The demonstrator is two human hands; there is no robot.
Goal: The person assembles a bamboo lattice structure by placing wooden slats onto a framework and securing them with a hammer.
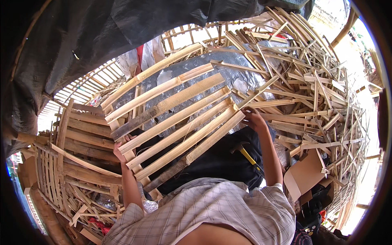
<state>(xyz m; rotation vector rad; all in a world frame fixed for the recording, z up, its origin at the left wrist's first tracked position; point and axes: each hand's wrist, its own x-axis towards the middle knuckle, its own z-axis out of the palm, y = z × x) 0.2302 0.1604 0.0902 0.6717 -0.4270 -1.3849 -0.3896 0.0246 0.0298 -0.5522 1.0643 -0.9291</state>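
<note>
A panel of several split bamboo slats lies slanted across my lap, its slats spaced apart and joined by a crosspiece at the left end. My left hand is closed around that end, with the fingers partly under the slats. At the panel's right end, my right hand has its fingers curled at the slat tips. Close to these fingers a thin bamboo strip sticks out up and to the right. A hammer with a yellow and black handle rests on the dark cloth over my lap, below my right hand.
Loose bamboo strips are heaped along the right side. A slatted bamboo piece stands at the left, above more offcuts. Grey plastic sheeting lies beyond the panel. A cardboard box is at the right; a black tarp hangs overhead.
</note>
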